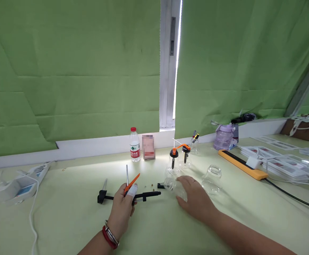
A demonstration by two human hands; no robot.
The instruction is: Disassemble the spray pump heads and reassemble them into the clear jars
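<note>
My left hand (pixel 125 205) is closed around a black rod assembly (pixel 151 194) with an orange lever (pixel 134 180) and a thin metal rod (pixel 127 174) rising from the grip. Its left end carries a black block (pixel 101 197) with a tapered pale tip. White tape wraps the thumb. My right hand (pixel 195 198) curls over a clear glass bottle (pixel 180 190), tilted with its neck to the left; motion blurs it a little. A small black ribbed piece (pixel 161 185) lies by that neck. Right of this hand stands another open glass bottle (pixel 212 180).
Behind stand two black-capped glass bottles (pixel 172 168) with orange levers, a water bottle (pixel 135 147), a pink box (pixel 148 147) and a purple jug (pixel 223 137). An orange power strip (pixel 241 164) and stacked cards (pixel 289 163) lie right; white chargers (pixel 18 186) and cables lie left.
</note>
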